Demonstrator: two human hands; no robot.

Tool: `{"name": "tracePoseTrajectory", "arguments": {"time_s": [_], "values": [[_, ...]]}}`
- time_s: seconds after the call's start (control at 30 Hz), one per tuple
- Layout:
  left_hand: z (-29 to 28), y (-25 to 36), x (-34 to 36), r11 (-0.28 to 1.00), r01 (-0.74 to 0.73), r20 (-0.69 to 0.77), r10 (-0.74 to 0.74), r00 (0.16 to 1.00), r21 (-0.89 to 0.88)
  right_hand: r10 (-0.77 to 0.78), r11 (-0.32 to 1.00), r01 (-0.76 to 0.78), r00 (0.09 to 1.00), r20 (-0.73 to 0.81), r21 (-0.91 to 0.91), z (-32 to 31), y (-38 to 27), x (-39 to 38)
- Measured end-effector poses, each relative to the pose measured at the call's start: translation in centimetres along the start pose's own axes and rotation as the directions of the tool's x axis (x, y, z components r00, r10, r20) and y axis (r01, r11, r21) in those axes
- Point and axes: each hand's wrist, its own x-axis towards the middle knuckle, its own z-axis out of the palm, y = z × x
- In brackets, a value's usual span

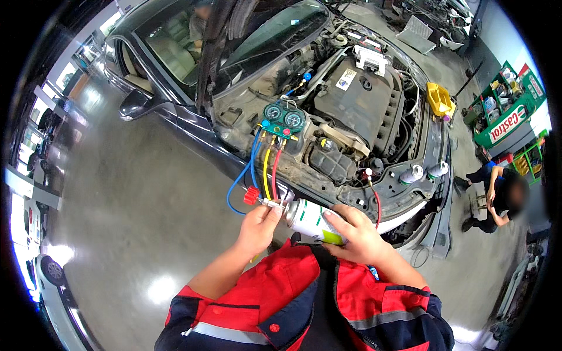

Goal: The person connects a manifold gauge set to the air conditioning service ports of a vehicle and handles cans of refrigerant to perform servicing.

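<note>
Both hands at work at the near side of the open engine bay of a dark car [175, 133]. Left hand [261, 225]: thumb and fingers pinched around a metal fitting [270, 203] at the top end of a white can [312, 220]. A red ridged knob [251, 195] sits at the fitting's left end. Right hand [358, 235]: grasping the can around its body towards the base. The can lies tilted on its side, held in the air in front of the near fender, top to the left, base to the right.

Beyond the can, a manifold gauge set [283, 120] with two round dials stands at the left part of the bay. Blue hose [239, 186], yellow hose [267, 167] and red hose [275, 169] hang from it towards the left hand; where the yellow and red ones end, cannot tell.

Far of the gauges: a blue-capped coupler [308, 76]. Right of them: black engine cover [351, 96]. Two more cans [411, 174] rest on the bay's right edge; a yellow container [439, 99] sits farther along it. At far right, a co-worker [497, 196] is low to the floor.
</note>
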Motion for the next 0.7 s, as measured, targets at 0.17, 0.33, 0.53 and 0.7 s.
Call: {"name": "tracePoseTrajectory", "arguments": {"time_s": [0.17,0.33,0.53,0.7], "values": [[0.2,-0.2,-0.4,0.971,0.083,0.020,-0.081,0.997,-0.224,0.032,0.963,-0.024,0.999,-0.026,0.268,0.4,0.7,-0.2],[0.1,-1.4,-1.2,0.950,0.051,0.048,-0.038,0.998,-0.309,0.311,0.754,-0.287,0.948,0.064,0.591,1.6,2.0,-2.2],[1.1,-0.5,-1.3,0.922,0.020,-0.016,-0.028,0.999,-0.387,0.279,-0.280,-0.323,0.874,0.399,0.904,2.1,1.5,-2.3],[1.6,-1.4,-1.4,0.901,0.074,-0.007,-0.085,0.996,-0.428,0.312,-0.303,-0.298,0.867,0.389,0.905,3.4,1.8,-3.8]]}}
